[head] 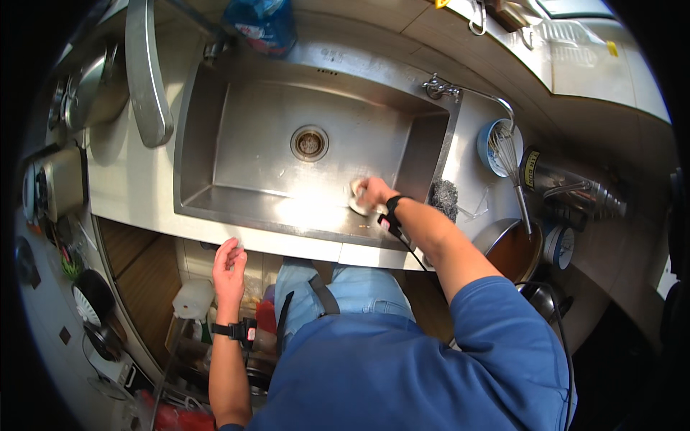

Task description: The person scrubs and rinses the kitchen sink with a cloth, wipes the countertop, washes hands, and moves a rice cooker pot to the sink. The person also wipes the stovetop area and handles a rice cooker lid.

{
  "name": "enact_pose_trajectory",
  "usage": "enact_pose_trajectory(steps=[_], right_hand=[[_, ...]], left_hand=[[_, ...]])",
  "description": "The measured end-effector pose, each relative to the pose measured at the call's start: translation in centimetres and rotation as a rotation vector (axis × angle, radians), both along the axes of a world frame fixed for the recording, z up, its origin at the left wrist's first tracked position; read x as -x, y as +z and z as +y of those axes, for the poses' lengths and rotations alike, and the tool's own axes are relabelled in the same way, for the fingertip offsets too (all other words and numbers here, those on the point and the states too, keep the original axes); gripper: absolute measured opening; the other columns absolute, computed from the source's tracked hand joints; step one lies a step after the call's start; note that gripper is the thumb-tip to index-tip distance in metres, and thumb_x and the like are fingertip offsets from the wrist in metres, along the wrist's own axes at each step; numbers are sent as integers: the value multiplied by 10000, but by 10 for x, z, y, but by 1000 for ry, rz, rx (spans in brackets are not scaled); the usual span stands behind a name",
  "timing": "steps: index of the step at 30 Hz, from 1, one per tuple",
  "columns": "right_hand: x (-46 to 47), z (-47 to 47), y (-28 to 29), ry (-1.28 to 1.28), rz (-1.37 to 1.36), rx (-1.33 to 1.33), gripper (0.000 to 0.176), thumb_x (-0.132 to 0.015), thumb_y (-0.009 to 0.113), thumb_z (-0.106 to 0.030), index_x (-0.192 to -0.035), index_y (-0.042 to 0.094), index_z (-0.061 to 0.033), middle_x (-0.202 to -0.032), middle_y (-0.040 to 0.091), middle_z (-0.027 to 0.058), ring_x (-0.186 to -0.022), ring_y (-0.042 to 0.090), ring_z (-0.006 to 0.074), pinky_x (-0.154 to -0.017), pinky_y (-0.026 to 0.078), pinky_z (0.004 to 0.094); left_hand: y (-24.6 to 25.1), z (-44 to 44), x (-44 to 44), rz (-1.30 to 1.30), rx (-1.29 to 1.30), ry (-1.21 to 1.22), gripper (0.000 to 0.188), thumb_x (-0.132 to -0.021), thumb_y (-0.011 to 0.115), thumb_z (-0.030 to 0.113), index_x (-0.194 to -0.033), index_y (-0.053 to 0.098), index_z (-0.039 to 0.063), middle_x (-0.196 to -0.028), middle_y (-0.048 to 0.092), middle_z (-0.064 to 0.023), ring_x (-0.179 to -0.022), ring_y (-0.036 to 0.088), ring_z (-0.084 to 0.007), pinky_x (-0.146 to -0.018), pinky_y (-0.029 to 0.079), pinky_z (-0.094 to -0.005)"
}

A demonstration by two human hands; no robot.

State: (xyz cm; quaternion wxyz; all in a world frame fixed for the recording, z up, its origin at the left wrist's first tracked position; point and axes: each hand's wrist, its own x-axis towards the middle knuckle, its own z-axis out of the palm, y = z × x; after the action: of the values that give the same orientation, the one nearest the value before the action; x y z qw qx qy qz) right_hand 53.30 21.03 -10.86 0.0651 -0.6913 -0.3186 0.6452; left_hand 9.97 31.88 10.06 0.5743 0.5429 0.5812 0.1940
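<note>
My right hand (375, 192) is down inside the stainless steel sink (259, 124), at its near right part. It grips a whitish cloth or pad (356, 200), blurred and partly hidden by the fingers, against the steel. The sink's drain strainer (309, 143) lies farther back and to the left. My left hand (229, 266) hovers by the front edge of the pale countertop (259, 243), fingers loosely bent and apart, with nothing visible in it. A black strap with a small device circles each wrist.
A steel scouring pad (444, 198) sits right of the sink, near a blue bowl (489, 148), a whisk (506, 153) and a metal pot (498, 240). A small tap (442, 87) stands behind. A blue bottle (264, 29) and a large spout (145, 81) are at back left.
</note>
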Motion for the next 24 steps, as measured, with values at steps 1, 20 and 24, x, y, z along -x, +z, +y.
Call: enact_pose_trajectory(steps=[1,20,24], right_hand=[[-2,13,1,-356,282,27,339,-724,776,-144,-1052,702,-99,-935,704,121,-816,700,249,-674,611,383],[-17,50,60,666,-126,-544,364,-752,642,-22,-1078,641,-184,-1124,596,104,-1005,635,367,-853,526,446],[-15,29,82,925,287,-379,535,-689,670,15,-1170,647,-220,-1194,637,82,-1124,619,316,-914,510,422]], left_hand=[[0,-3,-7,-19,20,23,360,-935,659,37,-1287,596,-10,-1338,574,-99,-1059,633,-176,-940,504,-292],[22,-19,-12,-34,41,20,350,-938,648,29,-1278,597,-31,-1307,595,-113,-1045,649,-160,-912,517,-283],[16,-25,3,4,46,10,351,-936,649,30,-1278,597,-30,-1300,603,-109,-1049,649,-162,-910,518,-285]])
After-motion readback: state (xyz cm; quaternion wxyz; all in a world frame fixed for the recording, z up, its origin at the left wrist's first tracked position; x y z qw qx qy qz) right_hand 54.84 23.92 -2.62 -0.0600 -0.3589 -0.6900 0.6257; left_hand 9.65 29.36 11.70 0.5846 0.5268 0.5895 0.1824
